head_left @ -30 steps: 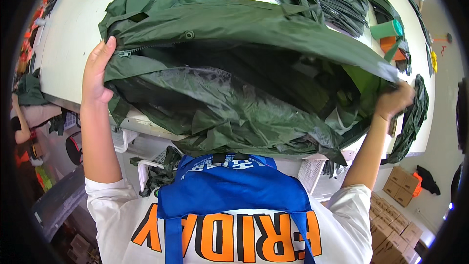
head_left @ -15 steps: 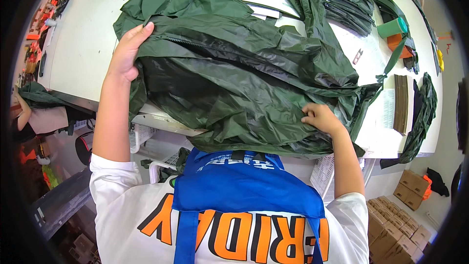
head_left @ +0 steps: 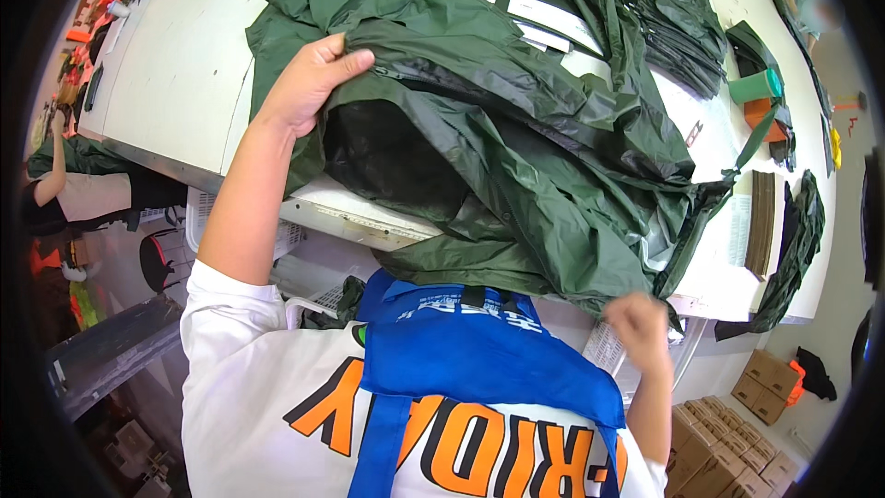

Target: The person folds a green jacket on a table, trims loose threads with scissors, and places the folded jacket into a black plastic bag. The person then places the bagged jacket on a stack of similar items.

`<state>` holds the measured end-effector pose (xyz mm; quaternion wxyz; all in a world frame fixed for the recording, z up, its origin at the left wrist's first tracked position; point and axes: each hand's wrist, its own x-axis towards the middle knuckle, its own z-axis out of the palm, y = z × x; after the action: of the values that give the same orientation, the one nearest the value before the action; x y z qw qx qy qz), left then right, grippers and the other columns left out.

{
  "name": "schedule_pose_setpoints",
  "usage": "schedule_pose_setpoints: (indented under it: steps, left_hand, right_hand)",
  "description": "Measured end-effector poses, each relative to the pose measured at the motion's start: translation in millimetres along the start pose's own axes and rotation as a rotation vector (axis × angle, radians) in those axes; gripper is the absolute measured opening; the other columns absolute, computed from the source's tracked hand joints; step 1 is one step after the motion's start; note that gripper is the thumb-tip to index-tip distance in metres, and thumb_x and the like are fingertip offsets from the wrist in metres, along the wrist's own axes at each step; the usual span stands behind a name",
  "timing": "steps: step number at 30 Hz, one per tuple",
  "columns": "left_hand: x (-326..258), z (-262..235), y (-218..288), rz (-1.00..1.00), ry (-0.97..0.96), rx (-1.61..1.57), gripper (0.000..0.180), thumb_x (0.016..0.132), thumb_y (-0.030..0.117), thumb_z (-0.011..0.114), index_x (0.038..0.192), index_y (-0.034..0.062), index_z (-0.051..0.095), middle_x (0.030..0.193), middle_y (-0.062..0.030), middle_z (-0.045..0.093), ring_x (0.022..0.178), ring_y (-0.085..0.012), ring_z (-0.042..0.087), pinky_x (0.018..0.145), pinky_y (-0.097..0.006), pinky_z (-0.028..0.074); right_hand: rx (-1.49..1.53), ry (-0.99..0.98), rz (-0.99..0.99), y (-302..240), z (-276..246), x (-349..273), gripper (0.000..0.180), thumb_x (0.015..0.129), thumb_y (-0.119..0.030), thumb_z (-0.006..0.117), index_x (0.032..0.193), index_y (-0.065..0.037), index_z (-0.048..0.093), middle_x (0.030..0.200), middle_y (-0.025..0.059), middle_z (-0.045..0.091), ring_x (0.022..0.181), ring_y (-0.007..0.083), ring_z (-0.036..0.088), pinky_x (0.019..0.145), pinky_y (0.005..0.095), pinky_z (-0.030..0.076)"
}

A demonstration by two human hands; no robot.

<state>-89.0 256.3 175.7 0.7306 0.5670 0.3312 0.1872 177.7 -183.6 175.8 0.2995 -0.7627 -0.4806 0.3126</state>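
Observation:
A dark green zip jacket [head_left: 553, 212] of thin, shiny fabric lies rumpled across the table and hangs over its near edge. My left hand [head_left: 313, 83] grips it at the upper left, thumb on top, beside the end of the zipper [head_left: 406, 77]. Below that hand the fabric gapes, showing a dark inside [head_left: 392, 161]. My right hand [head_left: 638, 327], smeared by motion, is curled at the jacket's lower right edge, where the cloth stretches toward it. What its fingertips pinch is partly hidden.
Stacked dark green garments [head_left: 678, 28] lie at the back of the white table [head_left: 175, 83]. A green tape roll [head_left: 754, 86] and a brown card stack [head_left: 761, 221] are at the right. Cardboard boxes [head_left: 728, 443] stand on the floor; another person [head_left: 92, 194] is at the far left.
My right hand has moved down toward me, drawing the near layer of the jacket with it. A dark opening has widened below my left hand, which keeps its grip.

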Motion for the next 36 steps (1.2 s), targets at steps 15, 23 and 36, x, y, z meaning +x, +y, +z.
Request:
schedule_pose_setpoints:
  steps: [15,23,36]
  left_hand:
    - [-40.7,53.7,35.9,0.175,0.081,0.668,0.030,0.095,0.015,0.053,0.120,-0.0025,0.054,0.108,-0.0049,0.062,0.095,-0.0092,0.053,0.088,-0.027,0.043]
    - [-24.2,97.7,66.4,0.279,-0.170,0.661,0.023,0.096,0.016,0.051,0.109,-0.0024,0.056,0.096,0.0001,0.060,0.088,-0.0055,0.050,0.082,-0.023,0.043]
    - [-26.2,109.8,67.6,0.315,-0.064,0.671,0.025,0.097,0.018,0.049,0.111,-0.0024,0.055,0.098,-0.0022,0.061,0.087,-0.0086,0.052,0.082,-0.025,0.044]
  right_hand:
    - [0.182,-0.056,-0.390,-173.6,100.4,228.2,0.034,0.089,-0.029,0.061,0.075,0.002,0.060,0.066,0.0168,0.057,0.062,0.0269,0.057,0.061,0.0387,0.044]
    - [0.348,-0.144,-0.215,-155.5,46.0,207.8,0.034,0.089,-0.026,0.058,0.070,0.002,0.053,0.056,0.0117,0.044,0.053,0.0179,0.039,0.053,0.0352,0.038]
    - [0.348,0.004,-0.210,-150.6,41.3,195.4,0.032,0.089,-0.023,0.056,0.071,0.003,0.051,0.060,0.0166,0.046,0.055,0.0210,0.041,0.056,0.0360,0.040]
